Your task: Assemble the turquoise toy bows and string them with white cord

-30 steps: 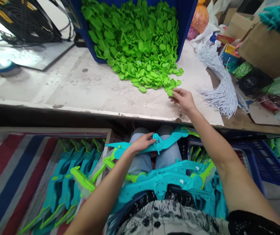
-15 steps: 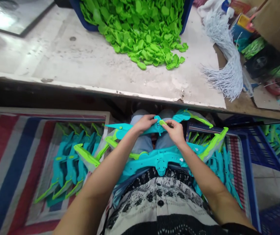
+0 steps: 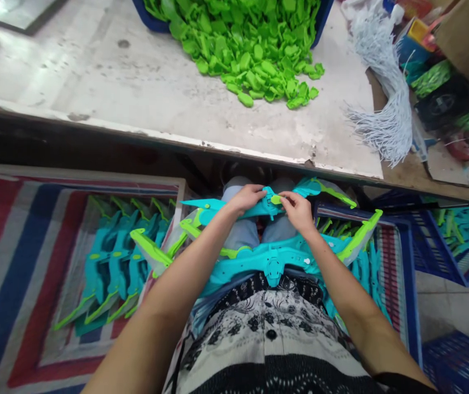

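My left hand [image 3: 247, 198] grips a teal plastic toy bow [image 3: 213, 207] at its middle, above my knees. My right hand [image 3: 299, 209] pinches a small green plastic piece [image 3: 276, 200] and presses it onto the bow's centre. Under both hands, more teal and green bows [image 3: 275, 261] lie stacked across my lap. A heap of the same green pieces [image 3: 254, 52] spills from a blue bin [image 3: 149, 21] onto the table top [image 3: 135, 93] ahead.
A striped bag on the left holds several finished bows [image 3: 113, 262]. Blue crates with more bows [image 3: 456, 235] stand on the right. A bundle of white strings [image 3: 382, 93] and cardboard boxes [image 3: 468, 33] crowd the table's right end.
My right hand picked a green piece from the heap, carried it down to the bow in my left hand and now presses it on. The view tilted down.
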Demonstrator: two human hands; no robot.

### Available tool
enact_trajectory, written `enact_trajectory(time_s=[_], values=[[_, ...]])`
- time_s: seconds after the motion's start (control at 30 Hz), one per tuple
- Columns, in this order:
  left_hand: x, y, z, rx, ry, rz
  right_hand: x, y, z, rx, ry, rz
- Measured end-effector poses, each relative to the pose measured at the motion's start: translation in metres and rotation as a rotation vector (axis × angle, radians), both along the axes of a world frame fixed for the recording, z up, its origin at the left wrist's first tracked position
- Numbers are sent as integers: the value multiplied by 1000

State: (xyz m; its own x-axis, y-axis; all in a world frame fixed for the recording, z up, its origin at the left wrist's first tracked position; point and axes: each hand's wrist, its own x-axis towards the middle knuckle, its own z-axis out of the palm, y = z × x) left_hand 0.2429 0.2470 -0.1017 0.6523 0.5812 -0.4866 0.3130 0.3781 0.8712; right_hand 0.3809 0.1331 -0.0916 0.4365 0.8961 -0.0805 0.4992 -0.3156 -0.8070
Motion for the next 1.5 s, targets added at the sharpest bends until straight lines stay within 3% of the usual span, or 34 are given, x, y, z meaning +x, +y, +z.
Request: enact_trajectory(time_s=[0.13,0.23,0.57,0.83,1.07,1.17,1.33,1.5], values=[[0,1,2,0,-11,-8,19,20,16,-76,-228,449],[0,1,2,-13,-31,-13,24,40,22,-164,-285,675],[-1,3,-2,-4,-43,-8,30,66,29,-208,-399,929],[0,3,-5,-34,-29,-2,28,70,23,-193,-371,903],[-4,5,-4,-10,-60,-61,14,36,-2,-36,-455,555],[-4,3,-1,58,-59,-106,13,23,-9,-23,-416,515],[-1,0,-3,94,-9,-115,22,23,2,-232,-442,486],[7,-2,-11,210,87,-47,21,42,16,-457,-414,578]])
